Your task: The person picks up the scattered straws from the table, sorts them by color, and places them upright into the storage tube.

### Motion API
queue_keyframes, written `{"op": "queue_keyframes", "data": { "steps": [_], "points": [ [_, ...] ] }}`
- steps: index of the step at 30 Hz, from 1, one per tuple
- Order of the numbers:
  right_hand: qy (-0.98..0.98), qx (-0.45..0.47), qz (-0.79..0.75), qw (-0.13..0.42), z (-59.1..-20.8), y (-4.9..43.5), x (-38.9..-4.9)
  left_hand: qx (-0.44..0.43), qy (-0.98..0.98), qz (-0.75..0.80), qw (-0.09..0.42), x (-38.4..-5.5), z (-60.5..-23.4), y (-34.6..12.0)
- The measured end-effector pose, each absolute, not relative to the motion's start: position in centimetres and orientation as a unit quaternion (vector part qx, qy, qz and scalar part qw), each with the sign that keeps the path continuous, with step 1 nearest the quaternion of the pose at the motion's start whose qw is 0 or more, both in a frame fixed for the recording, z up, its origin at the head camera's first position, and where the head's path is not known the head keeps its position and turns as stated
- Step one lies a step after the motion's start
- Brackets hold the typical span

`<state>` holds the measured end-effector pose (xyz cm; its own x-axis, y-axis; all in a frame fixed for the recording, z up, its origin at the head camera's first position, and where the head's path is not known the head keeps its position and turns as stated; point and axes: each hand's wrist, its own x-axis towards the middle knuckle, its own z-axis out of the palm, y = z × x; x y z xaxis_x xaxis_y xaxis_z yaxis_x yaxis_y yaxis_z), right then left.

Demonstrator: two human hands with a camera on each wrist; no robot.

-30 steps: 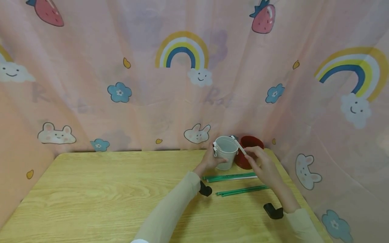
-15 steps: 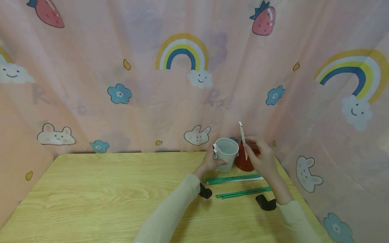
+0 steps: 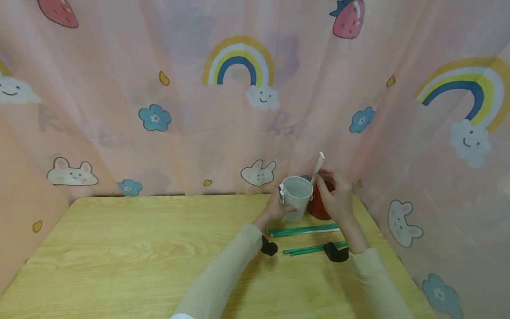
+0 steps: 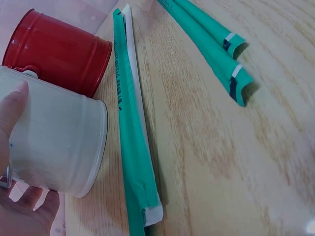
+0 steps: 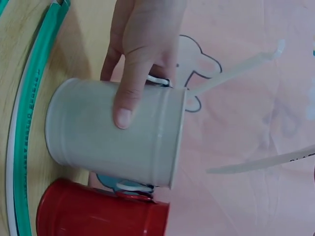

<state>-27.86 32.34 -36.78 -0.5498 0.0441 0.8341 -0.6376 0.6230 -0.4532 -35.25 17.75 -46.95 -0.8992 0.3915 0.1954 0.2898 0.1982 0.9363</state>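
Note:
In the head view my left hand (image 3: 275, 208) grips a small white bucket (image 3: 294, 210) at the back right of the table, thumb across its front. My right hand (image 3: 336, 192) pinches a slim white paper-wrapped stick (image 3: 318, 165), held nearly upright above the bucket's right rim. Printed letters show on this stick (image 5: 266, 161) in the right wrist view, its tip pointing towards the bucket's mouth but outside it. Another white stick (image 5: 236, 73) pokes out of the bucket on the left hand's side. A red bucket (image 4: 59, 46) stands against the white one.
In front of the buckets lie long green packets (image 3: 304, 230) with a white one alongside, and two more green packets (image 3: 304, 251) nearer me. Black wrist cameras (image 3: 335, 252) sit under both wrists. A patterned pink curtain (image 3: 223, 146) hangs behind the table (image 3: 139, 248).
My right hand has moved left and slightly up towards the white bucket, and the stick in it has swung from leaning left to leaning right. My left hand keeps its grip on the bucket.

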Motion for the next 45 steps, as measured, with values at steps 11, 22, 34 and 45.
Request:
{"op": "queue_keyframes", "data": {
  "steps": [11,22,34,45],
  "points": [
    [-0.778,0.195,0.416,0.429,-37.4,32.2,-29.9,0.233,0.777,0.584,0.027,-35.7,-46.5,17.8],
    [-0.82,0.134,0.425,0.359,-39.5,32.0,-30.4,0.226,0.778,0.585,0.041,-35.4,-46.3,17.4],
    [-0.85,0.123,0.41,0.307,-41.3,31.1,-30.6,0.228,0.781,0.579,0.051,-35.3,-46.5,17.4],
    [-0.892,0.131,0.365,0.234,-41.4,31.3,-30.1,0.24,0.767,0.594,0.043,-35.3,-46.5,17.6]
  ]
}}
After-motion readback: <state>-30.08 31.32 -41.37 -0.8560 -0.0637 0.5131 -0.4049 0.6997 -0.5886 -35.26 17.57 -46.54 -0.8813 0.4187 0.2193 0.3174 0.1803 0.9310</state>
